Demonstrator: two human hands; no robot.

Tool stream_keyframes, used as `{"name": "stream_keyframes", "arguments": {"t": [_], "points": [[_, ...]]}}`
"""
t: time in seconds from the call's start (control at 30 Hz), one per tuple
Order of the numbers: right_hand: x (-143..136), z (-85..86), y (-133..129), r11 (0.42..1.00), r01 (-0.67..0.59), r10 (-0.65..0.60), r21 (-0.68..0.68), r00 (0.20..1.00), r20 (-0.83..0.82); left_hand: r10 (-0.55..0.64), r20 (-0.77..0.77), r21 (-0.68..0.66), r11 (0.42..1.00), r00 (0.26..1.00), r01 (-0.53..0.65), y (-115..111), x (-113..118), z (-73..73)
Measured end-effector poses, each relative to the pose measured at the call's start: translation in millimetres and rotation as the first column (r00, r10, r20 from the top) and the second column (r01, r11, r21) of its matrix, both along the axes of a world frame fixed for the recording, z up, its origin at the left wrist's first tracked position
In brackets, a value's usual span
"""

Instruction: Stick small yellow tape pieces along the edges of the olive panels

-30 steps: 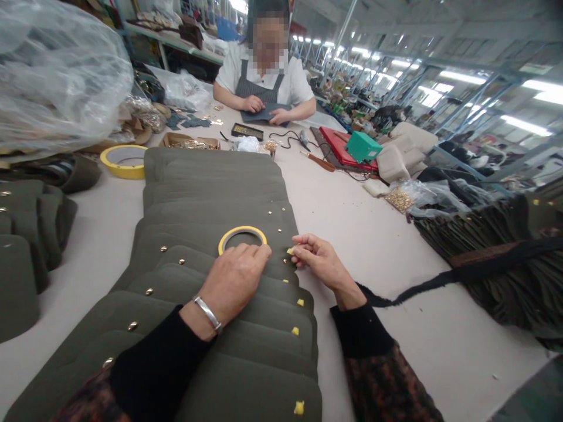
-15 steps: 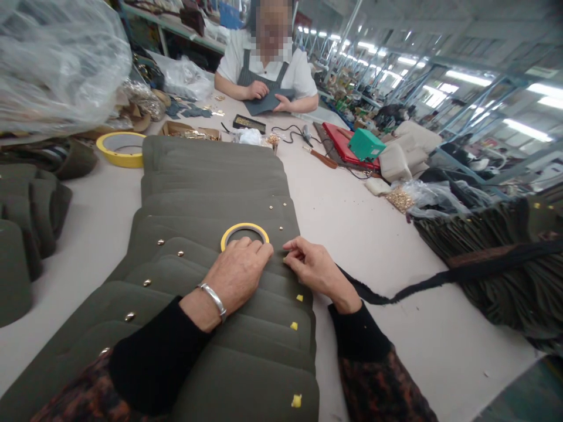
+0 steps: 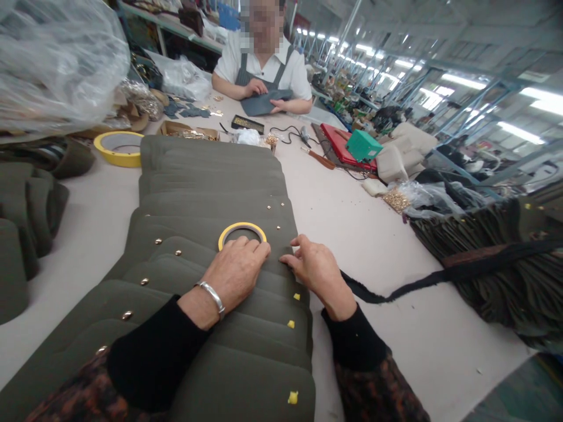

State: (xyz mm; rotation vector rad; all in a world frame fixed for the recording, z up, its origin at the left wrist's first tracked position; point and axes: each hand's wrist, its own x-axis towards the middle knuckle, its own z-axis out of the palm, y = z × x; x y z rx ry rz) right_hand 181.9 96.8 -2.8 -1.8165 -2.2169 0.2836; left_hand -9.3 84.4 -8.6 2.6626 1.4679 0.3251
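My left hand [image 3: 237, 271] is closed on the near edge of a thin roll of yellow tape [image 3: 223, 233], above overlapping dark green pieces [image 3: 211, 199]. To its right, my right hand [image 3: 317, 266] has its thumb and forefinger apart at the right edge of the pieces, with nothing visible between them. Small yellow bits of tape [image 3: 291, 324] stick to the pieces along that edge. Shiny metal studs [image 3: 127, 315] dot their left part.
A thicker yellow tape roll [image 3: 118, 158] lies at the back left. Across the table [image 3: 343, 217] a person [image 3: 264, 70] holds a dark piece. A black strip [image 3: 396, 293] runs right to a stack of green pieces [image 3: 484, 275]. A green box [image 3: 364, 145] sits at the back right.
The thumb and forefinger of my right hand have spread apart and the hand has lifted slightly off the edge. My left hand still holds the tape roll. The view has shifted a little.
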Motion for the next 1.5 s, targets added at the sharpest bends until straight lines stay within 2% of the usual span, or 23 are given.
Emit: {"name": "stream_keyframes", "arguments": {"t": [0.07,0.17,0.27,0.33,0.47,0.6,0.77,0.83,0.9,0.97,1.03,1.1,1.17,1.23,1.33,1.43,1.5], "points": [[8.9,1.4,2.2,0.999,-0.015,0.020,0.038,0.992,-0.125,-0.003,-0.003,0.006,1.000,1.000,0.003,0.3,-0.4,0.4],[14.2,3.5,2.4,0.978,-0.192,0.205,0.081,0.951,-0.231,-0.007,0.005,0.006,1.000,1.000,0.007,1.0,-1.0,0.5],[9.6,4.3,-1.3,0.929,-0.364,0.369,0.063,0.924,-0.103,-0.007,0.021,-0.004,1.000,1.000,0.007,1.3,-1.6,0.8],[5.1,3.7,-3.6,0.914,-0.404,0.404,0.038,0.915,0.001,-0.009,0.034,-0.006,1.000,0.999,0.009,1.2,-2.1,1.3],[-1.3,2.3,-2.2,0.923,-0.386,0.383,0.010,0.919,0.093,-0.007,0.073,0.002,1.000,0.997,0.007,1.2,-3.8,1.5],[-7.0,3.9,4.0,0.965,-0.254,0.259,-0.061,0.963,0.080,-0.026,0.205,0.025,0.999,0.978,0.021,3.1,-8.4,-1.5],[-7.3,5.9,4.9,0.984,-0.117,0.112,-0.132,0.993,-0.045,-0.056,0.400,0.113,0.994,0.915,0.011,7.1,-15.9,-1.0],[-4.1,6.8,4.3,0.977,-0.117,0.099,-0.178,0.989,-0.108,-0.058,0.414,0.134,0.991,0.909,0.002,7.8,-17.7,2.0],[-1.4,8.7,4.4,0.963,-0.178,0.145,-0.201,0.975,-0.168,-0.028,0.419,0.123,0.992,0.908,-0.026,7.4,-18.3,5.2],[-1.8,10.8,4.6,0.967,-0.232,0.198,-0.101,0.943,-0.266,0.011,0.433,0.099,0.993,0.902,-0.059,6.5,-18.1,7.3],[-5.9,12.2,4.4,0.962,-0.256,0.273,0.095,0.883,-0.381,0.024,0.436,0.086,0.994,0.899,-0.068,5.9,-17.4,7.5],[-12.5,12.1,4.0,0.922,-0.286,0.378,0.262,0.815,-0.439,0.015,0.437,0.102,0.993,0.900,-0.066,6.1,-16.6,5.6],[-19.0,11.0,4.0,0.872,-0.335,0.471,0.357,0.775,-0.422,0.006,0.432,0.126,0.990,0.902,-0.067,6.6,-16.0,2.5],[-23.8,9.8,4.3,0.841,-0.368,0.515,0.396,0.766,-0.383,-0.001,0.416,0.160,0.984,0.909,-0.073,6.4,-15.7,-0.5],[-27.5,8.5,4.3,0.830,-0.384,0.527,0.404,0.778,-0.341,-0.009,0.399,0.199,0.977,0.917,-0.077,4.6,-15.4,-3.4],[-29.5,5.3,4.2,0.833,-0.357,0.506,0.423,0.801,-0.320,-0.028,0.418,0.251,0.964,0.908,-0.086,4.5,-14.9,-4.9],[-31.2,1.3,5.2,0.817,-0.329,0.502,0.474,0.811,-0.302,-0.073,0.431,0.266,0.963,0.899,-0.049,5.6,-14.7,-5.4]]}}
